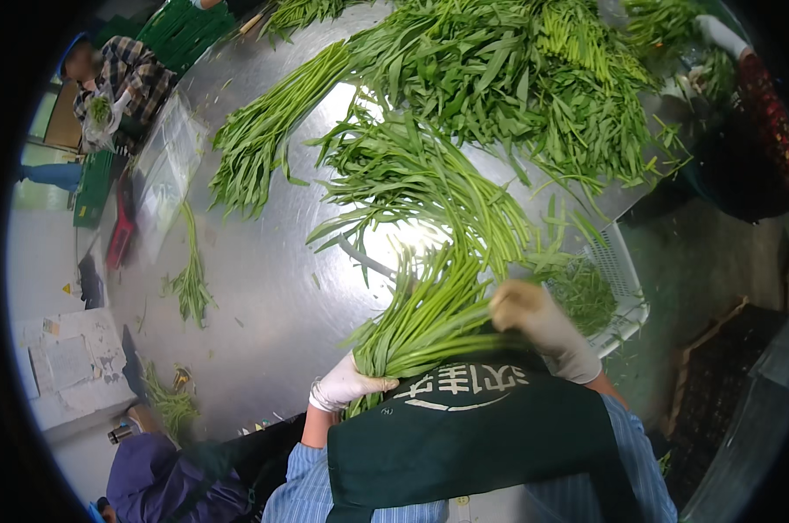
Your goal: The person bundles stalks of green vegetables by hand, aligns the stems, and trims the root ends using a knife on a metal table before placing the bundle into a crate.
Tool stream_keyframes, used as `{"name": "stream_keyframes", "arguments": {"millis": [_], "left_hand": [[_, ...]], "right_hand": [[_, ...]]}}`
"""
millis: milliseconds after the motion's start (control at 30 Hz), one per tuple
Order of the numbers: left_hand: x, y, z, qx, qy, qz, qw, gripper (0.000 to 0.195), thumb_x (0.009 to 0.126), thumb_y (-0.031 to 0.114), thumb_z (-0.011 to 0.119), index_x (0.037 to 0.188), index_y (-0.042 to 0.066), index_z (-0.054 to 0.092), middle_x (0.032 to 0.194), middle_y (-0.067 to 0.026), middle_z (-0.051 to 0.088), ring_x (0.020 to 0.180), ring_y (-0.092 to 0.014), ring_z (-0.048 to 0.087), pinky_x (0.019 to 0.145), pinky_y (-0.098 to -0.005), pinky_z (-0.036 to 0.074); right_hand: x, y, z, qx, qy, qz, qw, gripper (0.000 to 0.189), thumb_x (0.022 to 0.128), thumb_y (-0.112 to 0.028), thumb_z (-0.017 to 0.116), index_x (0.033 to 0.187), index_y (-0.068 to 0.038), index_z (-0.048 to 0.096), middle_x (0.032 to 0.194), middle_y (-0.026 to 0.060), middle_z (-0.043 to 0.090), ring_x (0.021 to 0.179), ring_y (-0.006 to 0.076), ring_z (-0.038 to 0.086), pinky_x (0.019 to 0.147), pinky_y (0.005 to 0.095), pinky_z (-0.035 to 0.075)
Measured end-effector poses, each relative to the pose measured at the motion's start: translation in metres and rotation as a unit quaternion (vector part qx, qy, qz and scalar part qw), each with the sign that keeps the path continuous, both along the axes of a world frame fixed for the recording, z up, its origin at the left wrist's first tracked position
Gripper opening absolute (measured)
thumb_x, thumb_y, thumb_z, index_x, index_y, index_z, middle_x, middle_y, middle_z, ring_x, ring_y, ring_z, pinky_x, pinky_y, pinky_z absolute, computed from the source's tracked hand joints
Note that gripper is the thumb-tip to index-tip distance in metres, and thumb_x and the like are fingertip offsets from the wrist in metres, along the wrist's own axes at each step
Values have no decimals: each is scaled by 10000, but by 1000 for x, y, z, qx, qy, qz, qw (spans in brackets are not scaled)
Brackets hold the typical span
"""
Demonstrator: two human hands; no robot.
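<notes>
My left hand (350, 384), in a white glove, grips a bunch of leafy green stems (427, 314) near my apron, at the table's front edge. To the right, my right hand (519, 307), gloved and blurred, is at the ends of a few stems that stick out of this bunch; whether its fingers hold them I cannot tell. Just beyond lies a loose heap of the same greens (434, 170) on the steel table (257, 281). A grey strip (366, 258) lies partly under the stems.
A large pile of greens (486, 72) covers the table's far side. A white plastic basket (633, 307) with trimmings stands at right. Plastic bags (169, 163) and a red tool (121, 225) lie at left. Co-workers are at far left, lower left and upper right.
</notes>
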State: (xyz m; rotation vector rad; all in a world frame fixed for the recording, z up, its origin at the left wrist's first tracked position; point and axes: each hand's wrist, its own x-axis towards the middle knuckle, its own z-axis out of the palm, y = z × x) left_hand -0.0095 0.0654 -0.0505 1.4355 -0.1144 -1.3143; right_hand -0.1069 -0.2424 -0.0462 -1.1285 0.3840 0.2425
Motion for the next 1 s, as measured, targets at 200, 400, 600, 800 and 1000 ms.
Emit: {"name": "stream_keyframes", "arguments": {"millis": [200, 400, 600, 800, 1000], "left_hand": [[-1, 1, 0, -13, 2, 4, 1000, 730, 723, 22, 785, 1352, -9, 414, 1286, -79, 536, 1160, -164, 477, 1030, -317, 360], [1, 0, 2, 4, 7, -6, 1000, 786, 686, 6, 791, 1368, -1, 401, 1313, -87, 524, 1192, -178, 476, 1043, -325, 352], [-2, -2, 3, -19, 2, -8, 1000, 727, 732, 38, 780, 1357, -11, 411, 1291, -83, 535, 1163, -165, 475, 1040, -314, 349], [-2, -1, 3, -9, 1, -12, 1000, 727, 730, 47, 786, 1353, -11, 415, 1287, -83, 536, 1157, -160, 474, 1036, -311, 352], [-2, -1, 4, -2, 6, -8, 1000, 715, 730, 23, 777, 1348, -10, 419, 1285, -82, 538, 1151, -157, 477, 1027, -307, 362]], "right_hand": [[4, -33, 5, -5, -50, -193, 980, 222, 945, -175, 497, 852, -20, 626, 754, 48, 605, 711, 137, 575, 708, 283, 465], [-1, 17, -14, -412, -63, 150, 897, 251, 881, -239, 609, 909, -6, 697, 913, 160, 688, 838, 241, 665, 731, 310, 494], [0, 36, -18, -410, 13, 124, 904, 330, 810, -354, 679, 862, -29, 714, 732, 126, 685, 664, 281, 666, 638, 345, 513], [1, 32, -26, -465, 25, 102, 879, 227, 814, -272, 602, 788, -69, 702, 668, 132, 646, 632, 286, 650, 601, 358, 499], [-3, 8, -26, -329, 37, 71, 941, 225, 858, -109, 519, 915, 23, 693, 761, 121, 697, 680, 159, 652, 653, 282, 496]]}}
